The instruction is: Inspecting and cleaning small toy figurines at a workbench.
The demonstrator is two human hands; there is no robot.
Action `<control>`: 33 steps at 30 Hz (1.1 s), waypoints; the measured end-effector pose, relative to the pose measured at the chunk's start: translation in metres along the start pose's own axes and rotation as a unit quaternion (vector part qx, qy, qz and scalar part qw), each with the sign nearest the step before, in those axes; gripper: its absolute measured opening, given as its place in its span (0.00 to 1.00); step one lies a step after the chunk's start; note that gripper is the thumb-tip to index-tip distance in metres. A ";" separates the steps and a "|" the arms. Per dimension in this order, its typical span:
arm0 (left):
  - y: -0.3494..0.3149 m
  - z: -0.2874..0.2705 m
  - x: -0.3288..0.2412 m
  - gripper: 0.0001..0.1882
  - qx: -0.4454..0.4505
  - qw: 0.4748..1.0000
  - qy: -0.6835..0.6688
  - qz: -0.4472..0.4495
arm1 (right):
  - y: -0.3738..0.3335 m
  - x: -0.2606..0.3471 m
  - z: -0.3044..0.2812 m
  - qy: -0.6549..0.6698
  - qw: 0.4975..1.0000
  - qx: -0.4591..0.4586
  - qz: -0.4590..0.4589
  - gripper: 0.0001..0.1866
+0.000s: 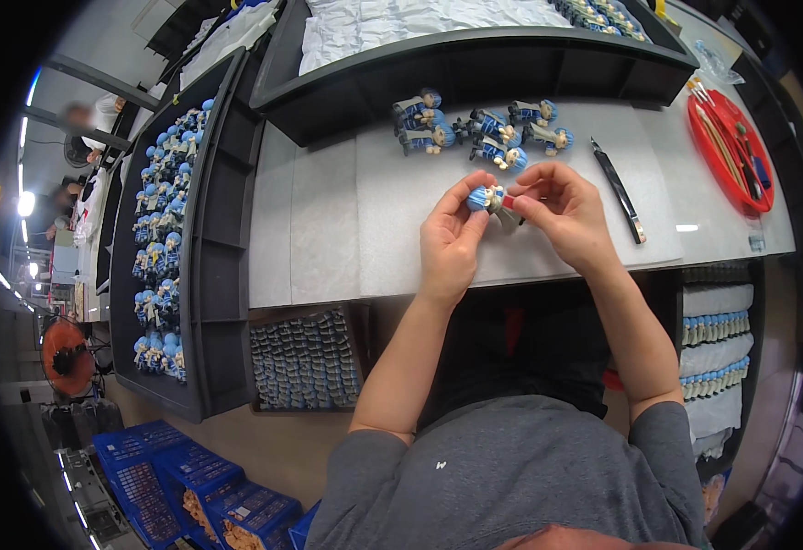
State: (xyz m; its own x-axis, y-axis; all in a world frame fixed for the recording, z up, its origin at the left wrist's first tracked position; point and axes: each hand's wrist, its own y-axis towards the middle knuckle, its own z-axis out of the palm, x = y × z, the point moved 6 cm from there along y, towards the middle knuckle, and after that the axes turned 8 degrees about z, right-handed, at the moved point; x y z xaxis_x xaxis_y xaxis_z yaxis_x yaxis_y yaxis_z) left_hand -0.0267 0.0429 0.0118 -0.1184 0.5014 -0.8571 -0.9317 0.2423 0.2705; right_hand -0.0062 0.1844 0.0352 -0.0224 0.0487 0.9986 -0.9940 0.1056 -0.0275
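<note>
Over the light grey worktop [319, 211], my left hand [452, 240] pinches a small figurine [482, 198] by its blue-haired head. My right hand [557, 213] is closed at the figurine's other side, its thumb and fingers on a small red piece [509, 201] touching the figurine. Whether that piece is fixed to the figurine I cannot tell. Beyond my hands, several similar blue-haired figurines [491, 124] lie in a loose group. A pair of black tweezers [614, 188] rests on the worktop to the right of my right hand.
A black crate [475, 69] lined with white sheeting stands at the back. Another black crate [218, 275] with rows of figurines is on the left. A red tray [708, 119] of brushes and tools lies at right. Blue baskets [144, 467] stand low at left.
</note>
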 end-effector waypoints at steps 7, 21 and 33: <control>-0.001 -0.005 0.004 0.16 -0.001 0.999 0.034 -0.020 | -0.001 0.005 0.020 -0.104 0.993 -0.032 -0.050 0.09; -0.002 0.000 0.001 0.18 0.033 0.998 0.046 -0.011 | -0.001 -0.002 0.007 0.021 1.000 -0.005 0.006 0.18; -0.002 -0.001 0.001 0.18 0.029 0.998 0.055 -0.006 | 0.005 -0.010 0.006 0.120 0.989 0.005 0.081 0.22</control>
State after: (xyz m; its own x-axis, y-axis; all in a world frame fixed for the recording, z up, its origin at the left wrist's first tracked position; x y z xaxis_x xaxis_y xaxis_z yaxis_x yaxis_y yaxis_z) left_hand -0.0253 0.0423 0.0101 -0.1483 0.4045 -0.9024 -0.9119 0.2972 0.2830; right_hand -0.0117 0.1784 0.0256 -0.1566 0.2995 0.9412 -0.9806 0.0667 -0.1844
